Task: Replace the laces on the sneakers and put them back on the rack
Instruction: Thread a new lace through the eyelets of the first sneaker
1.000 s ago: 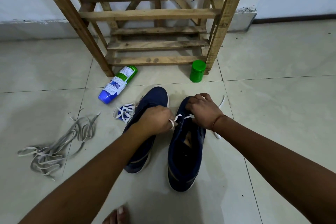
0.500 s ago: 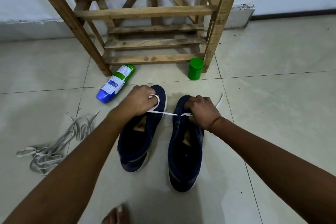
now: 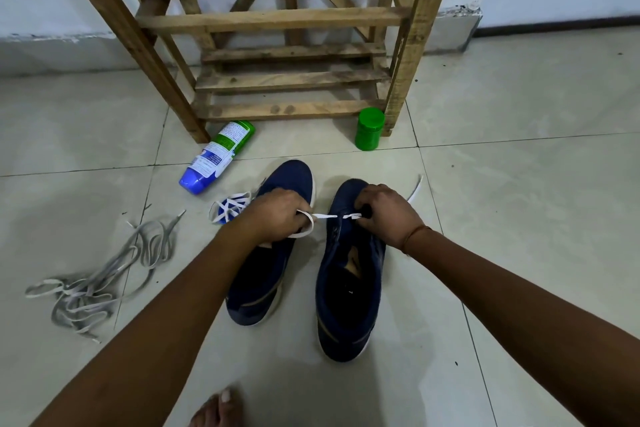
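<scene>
At the far left I see a heap of loose grey laces (image 3: 93,274) on the tiled floor (image 3: 519,218). To their right, a blue-and-green spray bottle (image 3: 218,158) lies on its side by the rack's leg; its label carries print I cannot read. Just nearer, a bundled white lace (image 3: 230,210) with a blue band is partly hidden behind my left hand (image 3: 277,215). That hand hangs over the left navy sneaker (image 3: 266,274), fingers curled round a loop of the new white lace (image 3: 327,217). The lace runs taut across the gap to the right navy sneaker (image 3: 346,305). My right hand (image 3: 384,215) pinches the lace at the front eyelets, covering them; a loose end pokes out past it. Both sneakers sit on the floor near the wooden rack (image 3: 287,21), whose top is cut off. A green jar (image 3: 370,128) stands at its right leg. No brand shows on the sneakers.
</scene>
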